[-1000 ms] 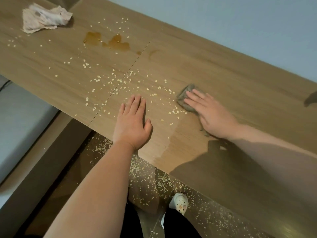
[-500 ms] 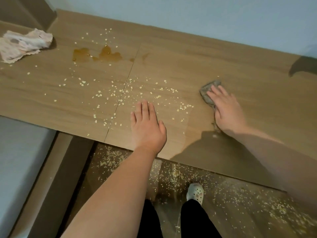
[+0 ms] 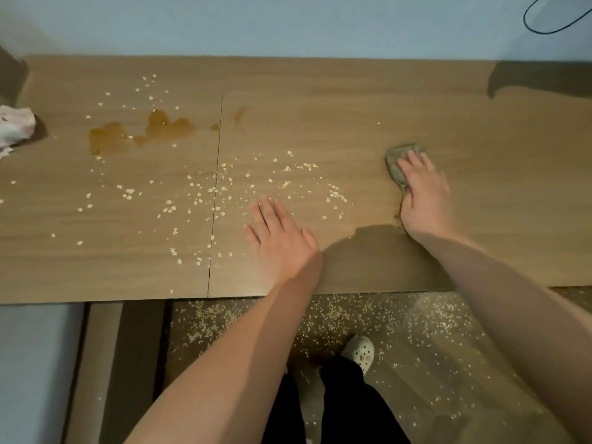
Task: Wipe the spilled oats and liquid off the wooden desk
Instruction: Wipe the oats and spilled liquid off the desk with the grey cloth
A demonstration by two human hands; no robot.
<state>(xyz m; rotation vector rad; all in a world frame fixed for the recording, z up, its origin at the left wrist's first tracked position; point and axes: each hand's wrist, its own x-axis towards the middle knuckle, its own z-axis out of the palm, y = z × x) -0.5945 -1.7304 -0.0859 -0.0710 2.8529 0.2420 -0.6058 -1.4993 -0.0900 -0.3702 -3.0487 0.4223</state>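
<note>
Grey cloth (image 3: 394, 159) under flat right hand (image 3: 423, 200), oats (image 3: 211, 190) just beyond flat, empty left hand (image 3: 282, 243)

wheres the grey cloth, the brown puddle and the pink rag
grey cloth (image 3: 392, 161), head view, its uncovered left edge
brown puddle (image 3: 109, 137), head view, its left lobe
pink rag (image 3: 16, 125), head view, middle of its visible bunch
</note>
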